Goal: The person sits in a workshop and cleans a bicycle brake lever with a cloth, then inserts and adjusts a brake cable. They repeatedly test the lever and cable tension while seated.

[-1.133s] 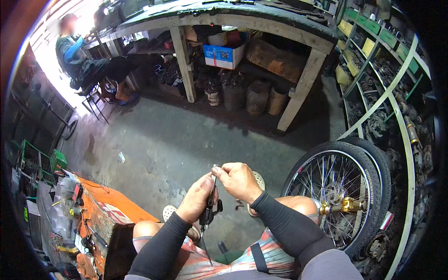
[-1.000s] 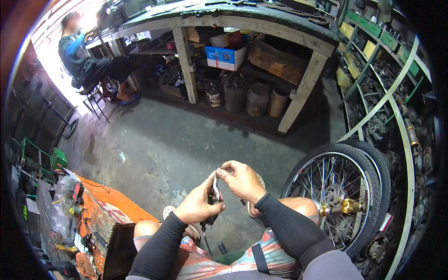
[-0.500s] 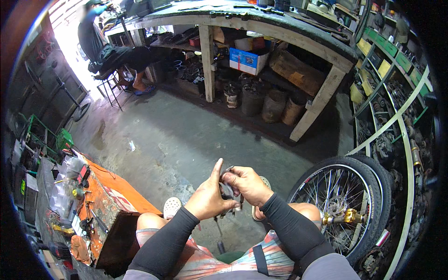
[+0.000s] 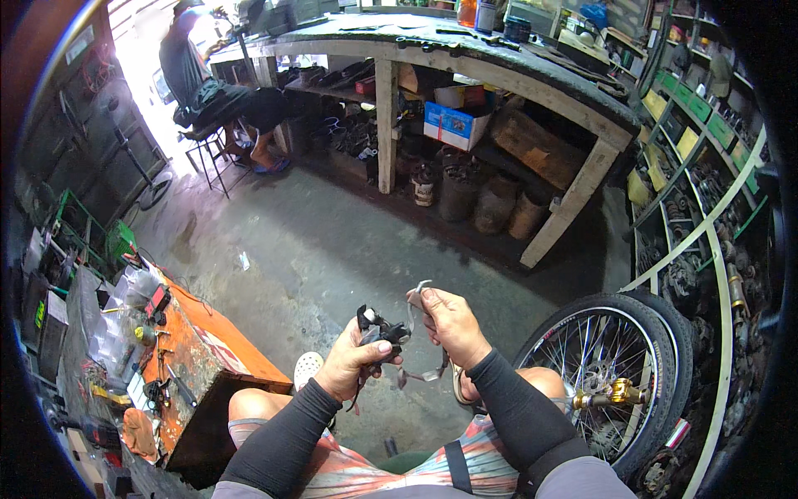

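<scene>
My left hand [image 4: 349, 366] is closed around a small black mechanical part [image 4: 381, 331] with levers or brackets sticking out; its exact kind is unclear. A thin dark cord hangs below that hand. To its right, my right hand [image 4: 459, 328] pinches a thin, bent grey strip [image 4: 411, 309] that rises above the fingertips. Part of the strip runs down close to the black part, and I cannot tell whether they are joined. Another greyish bent length [image 4: 428, 376] dangles below, between the hands. Both hands are held above my knees.
An orange-topped wooden box [image 4: 220, 333] with tools stands at my left knee. Bicycle wheels [image 4: 611, 308] lean by my right knee, before crowded shelves [image 4: 698, 141]. Ahead is a long workbench [image 4: 386, 125] with tins and boxes underneath. A person [image 4: 199, 91] sits at its far left.
My hands were together over the part and have moved apart. The black part now shows in the left hand, and the grey strip in the right. The view has shifted slightly.
</scene>
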`<move>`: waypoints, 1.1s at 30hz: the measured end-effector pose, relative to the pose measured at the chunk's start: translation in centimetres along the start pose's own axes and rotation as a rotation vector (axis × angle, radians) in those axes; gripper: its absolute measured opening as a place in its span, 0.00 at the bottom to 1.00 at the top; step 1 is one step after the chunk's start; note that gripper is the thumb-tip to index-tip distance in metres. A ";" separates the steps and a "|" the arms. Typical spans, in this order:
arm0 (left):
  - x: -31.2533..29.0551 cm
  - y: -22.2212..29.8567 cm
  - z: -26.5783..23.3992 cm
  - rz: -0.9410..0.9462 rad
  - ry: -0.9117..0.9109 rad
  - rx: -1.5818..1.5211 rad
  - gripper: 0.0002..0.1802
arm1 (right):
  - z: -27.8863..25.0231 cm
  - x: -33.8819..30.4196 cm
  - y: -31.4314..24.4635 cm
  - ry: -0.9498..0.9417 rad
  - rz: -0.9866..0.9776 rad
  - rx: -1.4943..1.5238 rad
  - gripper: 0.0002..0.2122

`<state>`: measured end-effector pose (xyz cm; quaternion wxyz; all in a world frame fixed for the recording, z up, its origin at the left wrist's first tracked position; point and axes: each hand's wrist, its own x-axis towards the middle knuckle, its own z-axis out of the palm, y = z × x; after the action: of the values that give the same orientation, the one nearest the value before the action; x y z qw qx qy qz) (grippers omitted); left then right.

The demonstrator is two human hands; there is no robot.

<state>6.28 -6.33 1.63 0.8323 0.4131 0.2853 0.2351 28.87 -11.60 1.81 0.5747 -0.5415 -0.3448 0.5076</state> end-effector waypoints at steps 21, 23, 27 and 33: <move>1.5 -0.9 -1.9 -0.085 0.066 -0.223 0.24 | 0.9 0.4 1.3 0.043 -0.151 -0.642 0.15; 1.6 -1.1 -2.0 -0.082 0.049 -0.288 0.22 | 1.1 0.4 1.3 0.058 -0.091 -0.644 0.15; 1.6 -0.3 -2.3 -0.111 0.019 -0.350 0.22 | 1.1 -0.2 0.2 -0.092 0.201 -0.356 0.14; 1.4 0.2 -1.6 -0.095 0.012 -0.376 0.24 | 0.5 -0.4 0.8 -0.151 -0.172 -0.437 0.15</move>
<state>6.19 -4.40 0.60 0.9032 0.2350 0.2606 0.2472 28.09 -11.89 1.16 0.4575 -0.5822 -0.5331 0.4093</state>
